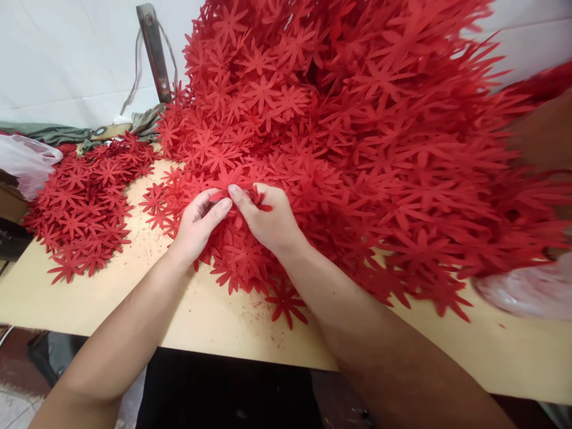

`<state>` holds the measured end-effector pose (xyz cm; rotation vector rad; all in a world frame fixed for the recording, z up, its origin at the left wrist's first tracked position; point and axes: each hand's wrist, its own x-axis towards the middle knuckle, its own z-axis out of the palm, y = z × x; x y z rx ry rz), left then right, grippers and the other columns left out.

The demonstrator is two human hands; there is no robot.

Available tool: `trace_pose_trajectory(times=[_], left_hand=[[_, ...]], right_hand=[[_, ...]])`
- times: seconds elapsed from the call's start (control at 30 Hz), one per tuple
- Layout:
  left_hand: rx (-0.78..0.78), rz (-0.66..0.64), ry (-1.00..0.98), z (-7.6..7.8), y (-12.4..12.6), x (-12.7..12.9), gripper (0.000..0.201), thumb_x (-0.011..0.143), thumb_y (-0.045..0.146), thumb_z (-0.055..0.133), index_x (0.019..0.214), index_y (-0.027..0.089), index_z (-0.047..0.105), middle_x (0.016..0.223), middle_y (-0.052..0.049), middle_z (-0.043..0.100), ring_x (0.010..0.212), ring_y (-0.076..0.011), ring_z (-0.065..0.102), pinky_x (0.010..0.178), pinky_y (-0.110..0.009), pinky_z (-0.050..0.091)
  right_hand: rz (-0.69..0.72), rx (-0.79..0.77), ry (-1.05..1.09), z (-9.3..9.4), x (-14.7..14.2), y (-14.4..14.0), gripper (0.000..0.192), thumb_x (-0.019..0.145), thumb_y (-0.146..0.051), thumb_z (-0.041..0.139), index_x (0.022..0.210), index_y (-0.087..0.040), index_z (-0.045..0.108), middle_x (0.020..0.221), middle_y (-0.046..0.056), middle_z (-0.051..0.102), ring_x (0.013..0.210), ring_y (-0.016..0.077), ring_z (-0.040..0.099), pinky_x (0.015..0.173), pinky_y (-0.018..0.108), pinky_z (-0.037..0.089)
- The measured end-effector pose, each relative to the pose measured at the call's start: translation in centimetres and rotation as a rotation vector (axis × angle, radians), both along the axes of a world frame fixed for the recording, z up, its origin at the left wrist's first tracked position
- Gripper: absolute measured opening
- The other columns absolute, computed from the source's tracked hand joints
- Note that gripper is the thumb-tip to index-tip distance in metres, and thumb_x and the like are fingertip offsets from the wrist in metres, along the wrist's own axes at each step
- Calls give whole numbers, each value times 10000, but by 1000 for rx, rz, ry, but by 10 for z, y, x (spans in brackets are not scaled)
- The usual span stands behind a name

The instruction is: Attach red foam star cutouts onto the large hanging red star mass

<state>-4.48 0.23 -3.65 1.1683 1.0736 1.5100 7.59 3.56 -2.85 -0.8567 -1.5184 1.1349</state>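
Observation:
My left hand (200, 223) and my right hand (268, 217) meet over the front of a large heap of red flower-shaped cutouts (313, 131). Both are closed, thumbs on top, on a red flower cutout (220, 195) between them. A few red petals stick out beneath my right fingers, and the fingertips are partly hidden. Just below my hands, more red cutouts lie in a loose clump. One single flower cutout (286, 302) rests flat near my right wrist.
A smaller pile of red cutouts (84, 208) lies at left on the pale wooden table (214, 328). Beside it is a white plastic bag (29, 161). A clear plastic bag (531, 286) sits at right. Green cloth (44, 132) and a metal bar (154, 53) are against the tiled wall.

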Motion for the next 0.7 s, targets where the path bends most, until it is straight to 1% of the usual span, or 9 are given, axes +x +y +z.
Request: trace_pose_trajectory(times=[0.1, 0.2, 0.3, 0.37, 0.5, 0.6, 0.7], left_hand=[[-9, 64, -37, 1, 1, 0, 299, 608, 413, 760, 776, 202, 632, 709, 37, 623, 643, -67, 549, 668, -207, 475], [-23, 147, -112, 2, 2, -3, 208, 635, 336, 749, 738, 194, 635, 643, 57, 600, 594, -50, 531, 653, -194, 472], [-30, 208, -157, 3, 3, -5, 172, 638, 297, 744, 714, 182, 641, 642, 56, 613, 590, -48, 542, 652, -186, 474], [-37, 195, -172, 4, 3, -4, 189, 622, 301, 756, 714, 178, 646, 659, 48, 631, 596, -51, 555, 647, -184, 475], [-40, 127, -178, 8, 1, -2, 250, 568, 310, 796, 694, 174, 629, 643, 50, 628, 568, -48, 546, 597, -171, 463], [-48, 165, -151, 8, 2, -2, 260, 578, 294, 793, 625, 159, 576, 593, 54, 597, 535, -38, 523, 555, -155, 438], [-72, 206, -130, 7, 3, -3, 280, 599, 308, 779, 609, 152, 547, 561, 52, 575, 504, -35, 497, 527, -156, 417]], right_hand=[[41, -20, 56, -3, -3, 1, 303, 760, -456, 604, 647, -176, 581, 572, -13, 570, 576, 106, 533, 605, 253, 464], [143, -39, 126, -3, -4, 3, 234, 729, -396, 655, 717, -174, 583, 671, 0, 630, 669, 124, 602, 697, 274, 507], [225, -15, 88, -2, -3, 3, 189, 702, -303, 685, 787, -157, 600, 760, 13, 658, 750, 135, 628, 764, 282, 511], [227, 7, 45, -2, -2, 2, 164, 695, -273, 685, 770, -151, 605, 754, 14, 658, 752, 139, 626, 764, 281, 508], [173, 49, -24, -4, -1, 1, 148, 710, -288, 667, 701, -156, 602, 715, 6, 649, 724, 141, 609, 724, 279, 501], [160, 45, -57, -7, -2, 0, 196, 734, -326, 642, 643, -165, 574, 671, 0, 620, 708, 139, 590, 713, 281, 496], [199, 9, -12, -8, -4, 0, 205, 749, -343, 634, 660, -176, 554, 678, -1, 599, 729, 138, 589, 733, 284, 495]])
